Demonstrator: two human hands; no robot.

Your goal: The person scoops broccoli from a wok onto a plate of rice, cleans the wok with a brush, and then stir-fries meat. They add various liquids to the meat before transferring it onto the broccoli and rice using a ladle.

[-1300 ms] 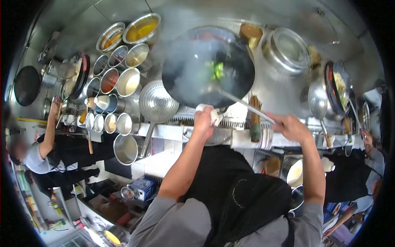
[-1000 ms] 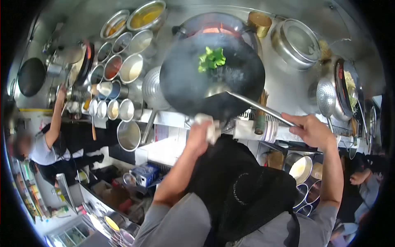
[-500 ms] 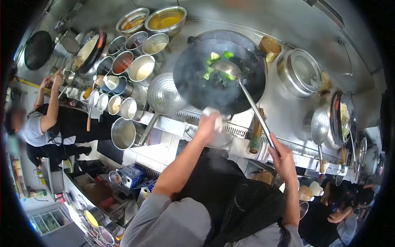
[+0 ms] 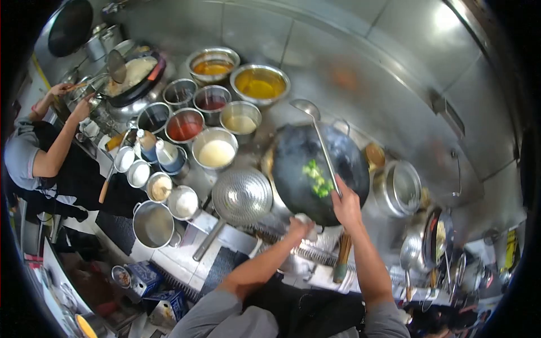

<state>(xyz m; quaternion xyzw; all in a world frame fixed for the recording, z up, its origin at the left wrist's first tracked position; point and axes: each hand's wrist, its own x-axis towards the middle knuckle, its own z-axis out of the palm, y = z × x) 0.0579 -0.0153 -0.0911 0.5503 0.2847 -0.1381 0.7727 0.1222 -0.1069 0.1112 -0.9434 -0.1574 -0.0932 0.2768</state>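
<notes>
The wok [image 4: 293, 188] sits on the stove in the middle of the scene, its near edge by the left hand [image 4: 300, 227]. That hand is closed on a pale cloth [image 4: 305, 219] at the rim; whether a handle lies inside the fold I cannot tell. The right hand [image 4: 347, 204] has its fingers wrapped around the ladle [image 4: 324, 145], whose shaft crosses over the wok and whose bowl is beyond the far edge, tipping toward the left.

The wok looks heavy, stiff and probably hot, given the haze over it, so the padded near rim seems the sensible place to hold; a bare metal loop [image 4: 342, 125] shows on the far side. The ladle should be stiff and fairly light but top-heavy at its bowl, best gripped at the near end of its shaft. The green vegetables [image 4: 317, 179] in the wok look light, soft and likely slippery.

Just left of the wok lies a wide strainer [image 4: 242, 196], its handle pointing to the near left, limiting room there. Farther left stand the red sauce pot [image 4: 185, 127] and the cream-coloured sauce pot [image 4: 216, 153]. A brush [image 4: 342, 259] lies on the near side between the forearms, and a large pot [image 4: 407, 186] stands close on the right.
</notes>
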